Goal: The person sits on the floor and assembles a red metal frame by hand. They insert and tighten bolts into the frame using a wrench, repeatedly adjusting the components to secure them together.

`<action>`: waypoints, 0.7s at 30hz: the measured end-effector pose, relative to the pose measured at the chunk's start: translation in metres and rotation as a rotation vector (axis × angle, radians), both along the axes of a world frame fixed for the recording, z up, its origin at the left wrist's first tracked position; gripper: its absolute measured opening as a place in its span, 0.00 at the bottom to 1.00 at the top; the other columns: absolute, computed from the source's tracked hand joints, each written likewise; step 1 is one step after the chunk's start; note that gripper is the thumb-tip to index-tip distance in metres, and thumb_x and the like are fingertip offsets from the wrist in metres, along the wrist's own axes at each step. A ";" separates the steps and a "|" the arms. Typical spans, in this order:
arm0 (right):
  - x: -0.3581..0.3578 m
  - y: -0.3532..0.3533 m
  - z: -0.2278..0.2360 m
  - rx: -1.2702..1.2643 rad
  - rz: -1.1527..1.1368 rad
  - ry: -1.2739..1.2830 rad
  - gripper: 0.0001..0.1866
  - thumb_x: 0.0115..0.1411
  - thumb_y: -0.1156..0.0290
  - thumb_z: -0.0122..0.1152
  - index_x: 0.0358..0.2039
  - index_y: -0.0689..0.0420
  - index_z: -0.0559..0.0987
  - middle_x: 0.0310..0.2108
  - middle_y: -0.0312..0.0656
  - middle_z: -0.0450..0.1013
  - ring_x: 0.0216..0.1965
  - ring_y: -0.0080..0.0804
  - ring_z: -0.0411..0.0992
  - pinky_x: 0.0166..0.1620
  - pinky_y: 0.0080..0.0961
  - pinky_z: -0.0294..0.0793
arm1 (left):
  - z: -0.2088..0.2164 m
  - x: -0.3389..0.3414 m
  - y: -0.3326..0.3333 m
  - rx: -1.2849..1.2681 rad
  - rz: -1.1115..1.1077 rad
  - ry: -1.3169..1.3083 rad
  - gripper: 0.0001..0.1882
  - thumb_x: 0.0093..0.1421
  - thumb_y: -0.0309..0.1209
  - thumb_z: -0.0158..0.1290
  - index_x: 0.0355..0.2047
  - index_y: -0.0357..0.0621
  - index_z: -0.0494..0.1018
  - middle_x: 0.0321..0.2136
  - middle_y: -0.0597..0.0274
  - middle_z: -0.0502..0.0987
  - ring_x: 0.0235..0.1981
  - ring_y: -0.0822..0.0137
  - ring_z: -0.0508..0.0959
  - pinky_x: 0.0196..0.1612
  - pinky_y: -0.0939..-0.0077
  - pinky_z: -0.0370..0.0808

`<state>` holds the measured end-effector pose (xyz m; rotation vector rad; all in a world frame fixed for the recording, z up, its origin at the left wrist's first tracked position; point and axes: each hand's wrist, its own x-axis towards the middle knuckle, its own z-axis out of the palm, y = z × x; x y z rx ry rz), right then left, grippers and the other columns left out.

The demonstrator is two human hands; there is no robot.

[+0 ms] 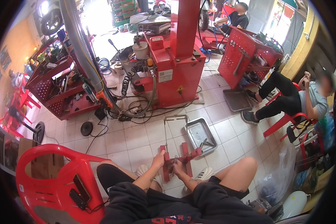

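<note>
On the tiled floor between my feet stands a red metal frame (185,149) with upright posts and flat base bars. A thin metal rod handle (176,116), bent like a long U, reaches away from its left side. My left hand (158,160) is closed on the frame's left post. My right hand (178,168) is closed at the middle of the frame, around a small metal piece too small to name. Just beyond the frame to the right lies a silver metal tray (201,130) with a few metal tools (206,143) in it.
A red plastic chair (44,179) on my left holds two phone-like devices. Ahead stands a red lift column (183,71) with cables and hoses on the floor. Red tool carts (235,56) flank it. A dark tray (236,100) lies near a seated person (287,93) at right.
</note>
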<state>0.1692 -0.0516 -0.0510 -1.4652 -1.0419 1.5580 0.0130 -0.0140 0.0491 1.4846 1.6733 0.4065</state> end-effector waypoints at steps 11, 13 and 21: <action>-0.023 0.023 0.066 -0.025 0.025 -0.253 0.23 0.64 0.50 0.52 0.28 0.61 0.72 0.19 0.38 0.70 0.14 0.26 0.67 0.15 0.27 0.64 | -0.001 -0.008 -0.003 0.025 0.005 -0.007 0.11 0.63 0.36 0.41 0.43 0.47 0.63 0.34 0.35 0.76 0.39 0.36 0.76 0.42 0.49 0.72; -0.023 0.024 0.053 -0.078 -0.035 -0.274 0.23 0.64 0.50 0.52 0.29 0.62 0.73 0.20 0.39 0.71 0.15 0.27 0.68 0.16 0.28 0.65 | -0.002 -0.004 -0.003 0.033 0.000 -0.024 0.11 0.63 0.36 0.41 0.43 0.47 0.63 0.34 0.35 0.76 0.39 0.36 0.76 0.41 0.49 0.73; -0.018 0.022 0.025 -0.052 0.010 -0.333 0.23 0.63 0.54 0.55 0.30 0.65 0.74 0.20 0.43 0.72 0.17 0.30 0.70 0.19 0.31 0.68 | -0.006 -0.007 -0.002 0.056 0.009 -0.045 0.10 0.61 0.32 0.42 0.43 0.46 0.62 0.33 0.34 0.76 0.38 0.36 0.76 0.40 0.48 0.72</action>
